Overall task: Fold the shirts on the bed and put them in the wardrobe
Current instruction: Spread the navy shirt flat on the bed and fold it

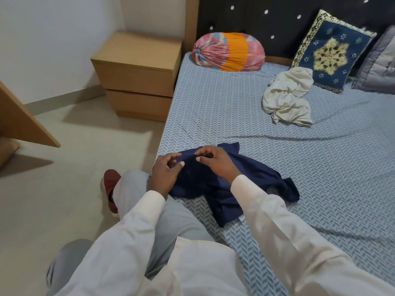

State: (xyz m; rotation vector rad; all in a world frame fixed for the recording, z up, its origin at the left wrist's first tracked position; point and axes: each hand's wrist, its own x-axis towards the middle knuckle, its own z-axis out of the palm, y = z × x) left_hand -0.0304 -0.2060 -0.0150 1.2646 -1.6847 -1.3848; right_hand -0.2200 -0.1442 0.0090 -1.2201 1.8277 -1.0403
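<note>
Head view: my left hand [165, 173] and right hand [213, 162] pinch the crumpled navy shirt [254, 175] with curled fingers at the left edge of the bed [331, 171]; I fear bunched layers could fold crooked or slip floorward.

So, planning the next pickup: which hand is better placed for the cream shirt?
Probably the right hand: it's nearer the cream shirt; the left hand is by the bed edge. Both pinch the navy shirt.

I wear a loose white long-sleeved shirt [203, 270] with plain cuffs [155, 196], light grey trousers [132, 189], and a maroon shoe [110, 184] with a white sole, left of centre.
</note>
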